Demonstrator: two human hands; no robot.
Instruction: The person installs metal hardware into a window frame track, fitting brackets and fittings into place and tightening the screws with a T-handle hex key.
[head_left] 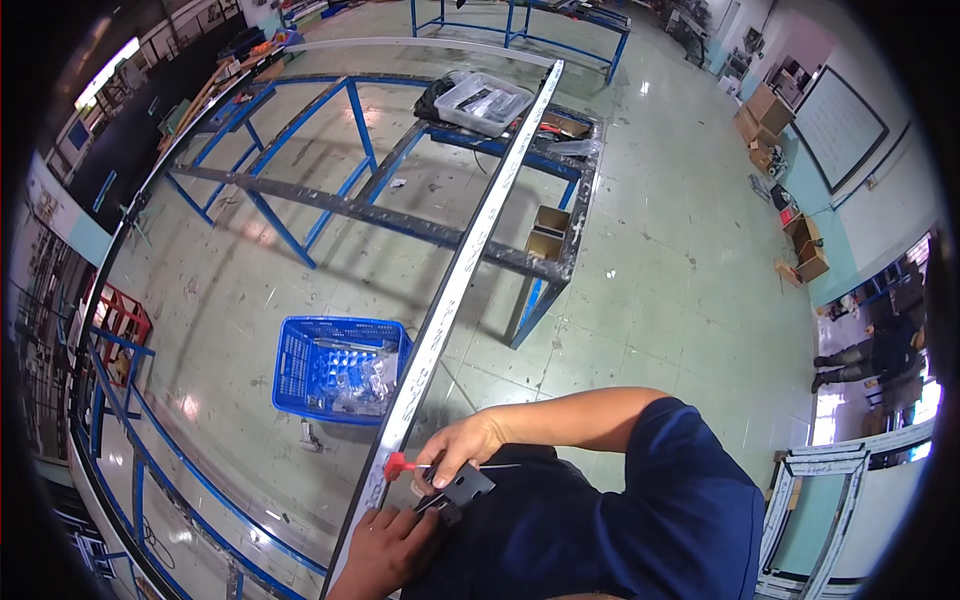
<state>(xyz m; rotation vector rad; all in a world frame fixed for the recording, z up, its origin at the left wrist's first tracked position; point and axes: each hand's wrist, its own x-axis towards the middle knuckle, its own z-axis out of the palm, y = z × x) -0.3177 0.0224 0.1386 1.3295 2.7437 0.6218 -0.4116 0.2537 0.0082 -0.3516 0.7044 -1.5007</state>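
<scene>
My right hand [462,447] is closed, thumb bent, around a red-handled T-shaped hex key [399,466]. Its thin metal shaft comes out on the other side of the fingers. Below that thumb is a flat dark-grey metal fitting with notches [466,486], which the same hand also seems to touch. My left hand [385,548] grips the fitting's lower black part with its fingertips; the palm side is hidden. Both hands are close to my body, at the near end of a long white frame bar [455,285] with printed film.
A blue plastic crate [290,385] with bagged parts stands on the floor beyond the bar. Blue-legged work tables [350,205] carry the frame; a clear plastic bin [485,104] rests on one. Cardboard boxes [770,110] line the right wall. Another person [880,350] is at far right.
</scene>
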